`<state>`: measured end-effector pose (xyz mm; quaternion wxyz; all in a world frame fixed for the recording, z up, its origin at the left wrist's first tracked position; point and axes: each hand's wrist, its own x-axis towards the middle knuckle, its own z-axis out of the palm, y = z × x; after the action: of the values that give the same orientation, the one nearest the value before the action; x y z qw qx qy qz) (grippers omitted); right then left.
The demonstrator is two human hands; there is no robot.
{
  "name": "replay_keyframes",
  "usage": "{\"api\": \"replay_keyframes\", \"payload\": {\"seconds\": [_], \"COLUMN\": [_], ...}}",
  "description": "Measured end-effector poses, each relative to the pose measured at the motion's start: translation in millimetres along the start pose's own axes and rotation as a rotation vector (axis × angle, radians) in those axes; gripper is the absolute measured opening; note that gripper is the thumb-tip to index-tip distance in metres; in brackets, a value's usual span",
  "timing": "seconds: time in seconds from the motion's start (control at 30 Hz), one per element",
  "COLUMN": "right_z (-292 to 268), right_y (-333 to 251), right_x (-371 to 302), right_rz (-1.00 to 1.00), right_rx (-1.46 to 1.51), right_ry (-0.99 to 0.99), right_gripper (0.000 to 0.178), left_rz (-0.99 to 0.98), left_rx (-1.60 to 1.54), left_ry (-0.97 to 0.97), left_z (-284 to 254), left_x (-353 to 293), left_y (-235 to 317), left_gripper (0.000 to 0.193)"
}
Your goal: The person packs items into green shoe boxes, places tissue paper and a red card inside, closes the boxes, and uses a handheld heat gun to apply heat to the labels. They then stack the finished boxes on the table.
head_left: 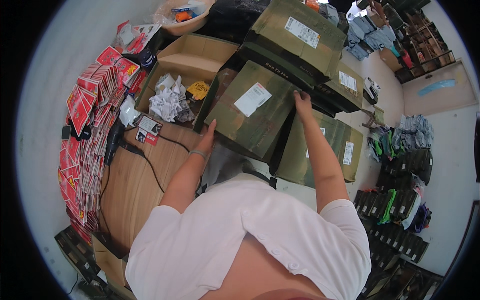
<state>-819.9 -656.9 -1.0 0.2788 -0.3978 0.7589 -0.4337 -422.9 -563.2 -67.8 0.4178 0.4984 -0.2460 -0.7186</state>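
A green-brown cardboard box with a white label on top is held between my two hands in front of me. My left hand grips its near left corner, thumb on the edge and most fingers hidden below. At the right edge, my right hand has its fingers curled against the box, partly out of sight. Left of it, an open box on the table contains crumpled white paper and a yellow item. Other labelled boxes stand stacked just beyond and to the right.
A black hair dryer with a trailing cord lies on the wooden table. Stacks of red printed cards line the left wall. A basin sits at the back. Shelves of dark boxes and bagged goods stand right.
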Motion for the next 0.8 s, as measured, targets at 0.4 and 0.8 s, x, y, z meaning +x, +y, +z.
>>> {"api": "replay_keyframes", "payload": {"seconds": [0.4,0.8], "right_z": [19.8,28.1], "right_y": [-29.2,-50.5], "right_x": [22.0,-65.0], "right_rz": [0.378,0.529], "right_rx": [0.099,1.014], "right_ry": [-0.098,-0.528], "right_gripper": [0.080,0.055], "left_rz": [0.112,0.996], "left_rx": [-0.306,0.310], "left_ry": [0.196,0.361], "left_z": [8.3,63.3], "left_x": [-18.9,-222.8], "left_y": [-23.2,73.7], "left_gripper": [0.061,0.079]}}
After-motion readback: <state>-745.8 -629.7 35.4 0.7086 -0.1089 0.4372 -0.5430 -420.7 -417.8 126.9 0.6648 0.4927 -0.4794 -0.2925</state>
